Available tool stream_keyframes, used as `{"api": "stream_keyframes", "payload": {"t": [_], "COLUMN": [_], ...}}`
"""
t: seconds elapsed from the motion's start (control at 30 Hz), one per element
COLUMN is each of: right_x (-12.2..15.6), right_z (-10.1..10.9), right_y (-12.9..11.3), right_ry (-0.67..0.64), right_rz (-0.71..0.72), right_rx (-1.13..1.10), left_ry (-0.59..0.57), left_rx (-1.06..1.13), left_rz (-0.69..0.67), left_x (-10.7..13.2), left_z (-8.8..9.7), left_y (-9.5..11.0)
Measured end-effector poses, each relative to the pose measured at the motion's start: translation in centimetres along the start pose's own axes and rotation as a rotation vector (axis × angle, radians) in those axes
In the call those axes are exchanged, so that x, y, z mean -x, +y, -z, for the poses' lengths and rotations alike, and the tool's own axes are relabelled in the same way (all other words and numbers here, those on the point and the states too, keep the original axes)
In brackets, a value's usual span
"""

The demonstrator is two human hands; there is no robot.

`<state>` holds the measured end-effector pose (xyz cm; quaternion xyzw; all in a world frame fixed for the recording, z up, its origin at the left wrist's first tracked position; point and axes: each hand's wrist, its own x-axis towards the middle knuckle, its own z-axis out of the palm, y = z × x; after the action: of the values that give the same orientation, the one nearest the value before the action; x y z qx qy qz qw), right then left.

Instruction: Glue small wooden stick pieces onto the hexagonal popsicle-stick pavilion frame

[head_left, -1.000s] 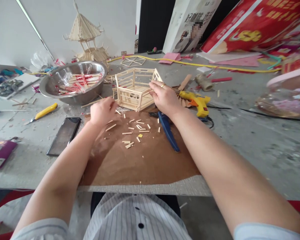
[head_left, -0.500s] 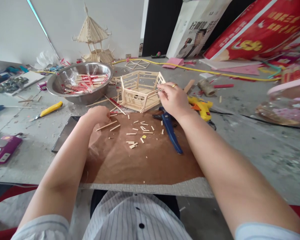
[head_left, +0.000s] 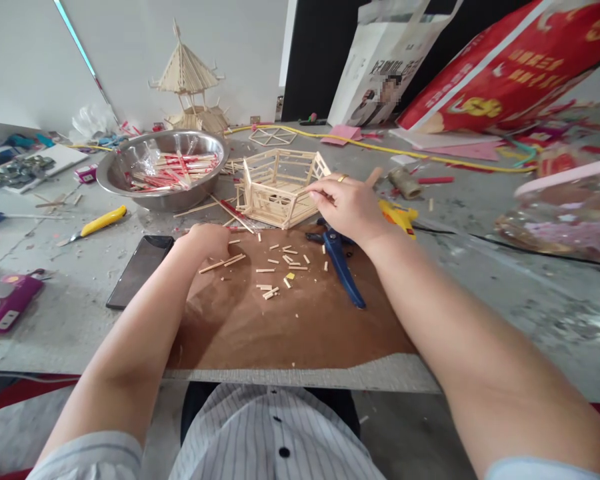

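Observation:
My right hand (head_left: 344,203) is closed in a pinch at the right side of a many-sided frame (head_left: 275,212) built of thin wooden sticks. Its thumb and forefinger meet on the upper rail. My left hand (head_left: 209,241) rests low over the left part of the brown sheet (head_left: 290,333), fingers curled down and their tips hidden. Close to its fingers lie a longer wooden stick (head_left: 215,265) and a shorter one. Several short cut stick pieces (head_left: 265,271) are scattered between the hands. Blue-handled cutters (head_left: 341,267) lie below my right hand.
A steel bowl (head_left: 165,200) of red-tipped sticks stands behind my left hand, near a yellow utility knife (head_left: 103,221) and a black phone (head_left: 140,270). A yellow glue gun (head_left: 400,217) lies right. A stick pagoda (head_left: 187,73) stands at the back.
My right hand has slid a little left and down along the frame's rail. My left hand has moved slightly right and nearer to me, and the two sticks beside it now lie closer together.

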<state>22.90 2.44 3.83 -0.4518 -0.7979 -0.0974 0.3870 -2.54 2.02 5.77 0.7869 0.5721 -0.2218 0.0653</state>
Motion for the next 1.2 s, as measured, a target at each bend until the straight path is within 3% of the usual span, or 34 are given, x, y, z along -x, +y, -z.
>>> {"api": "stream_keyframes", "payload": {"t": [0.2,0.33,0.47,0.67,0.8,0.9,1.0,1.07,1.2], "right_x": [1.1,3.5,5.2,5.3,5.4,5.5,5.6,5.7,5.6], "right_z": [1.3,0.4,-0.7,-1.0,-1.0,-1.2,-1.6,-1.9,-2.2], "right_y": [-1.2,-0.8,-0.6,-2.3,-2.6,-2.7,-3.1,-3.5,-4.2], "right_ry": [-0.057,-0.093,-0.192,-0.296,-0.307,-0.320,-0.348,-0.376,-0.427], "right_rz": [0.022,0.002,0.016,0.104,0.109,0.087,0.031,-0.012,-0.104], "right_rx": [0.027,0.026,0.070,0.075,0.033,-0.026,-0.095,-0.121,-0.095], "left_ry": [0.008,0.058,0.011,-0.011,0.050,0.153,0.280,0.299,0.283], "left_rx": [0.115,0.158,0.116,0.056,0.136,0.539,1.266,1.645,2.016], "left_rz": [0.039,-0.064,-0.159,-0.106,-0.121,-0.138,-0.089,-0.068,-0.036], "left_x": [0.1,0.6,1.3,1.2,0.7,0.0,-1.4,-2.3,-3.3], "left_z": [-0.2,-0.4,-0.8,-0.8,-0.5,-0.6,-1.2,-1.9,-2.9], "left_y": [0.6,1.0,1.9,2.4,1.7,1.3,1.5,2.1,3.8]}}
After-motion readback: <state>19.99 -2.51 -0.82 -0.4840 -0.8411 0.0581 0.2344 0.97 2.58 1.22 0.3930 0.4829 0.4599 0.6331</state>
